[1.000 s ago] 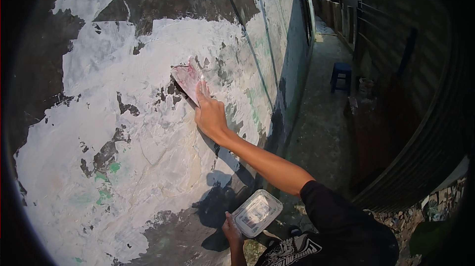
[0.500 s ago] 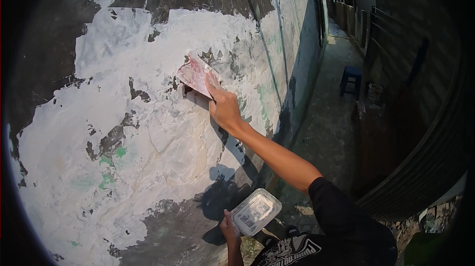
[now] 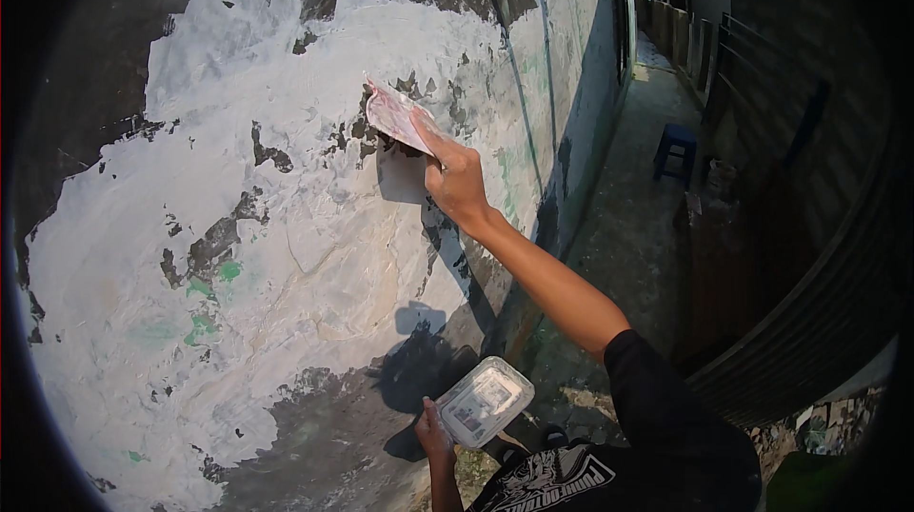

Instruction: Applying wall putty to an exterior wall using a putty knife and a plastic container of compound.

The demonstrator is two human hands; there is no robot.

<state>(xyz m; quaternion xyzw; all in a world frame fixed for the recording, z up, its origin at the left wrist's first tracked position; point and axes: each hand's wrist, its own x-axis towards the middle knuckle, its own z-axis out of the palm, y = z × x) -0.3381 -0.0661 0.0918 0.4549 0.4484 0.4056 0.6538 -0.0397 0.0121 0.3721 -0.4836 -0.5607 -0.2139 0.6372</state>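
My right hand [image 3: 457, 187] grips a flat, flexible putty spreader [image 3: 398, 118], reddish and smeared with white. Its far edge is by dark bare spots on the patchy wall [image 3: 190, 179]; whether it touches the surface I cannot tell. Lower down, my left hand [image 3: 433, 434] holds a rectangular plastic tub [image 3: 489, 402] by its left side, fingers partly hidden beneath. White paste coats the inside of the tub. Rough white filler covers much of the wall, with dark grey and small green patches showing through.
A narrow concrete path [image 3: 619, 217] runs away along the wall's right. On it stands a blue stool [image 3: 675, 152], with a small bucket [image 3: 721, 177] nearby. A dark corrugated sheet [image 3: 809, 322] curves along the right side. Rubble [image 3: 828, 426] lies at lower right.
My right hand and the putty spreader have shifted slightly right and up, and dark spots beside the blade show more. The tub stays in my left hand, and the view has moved a little.
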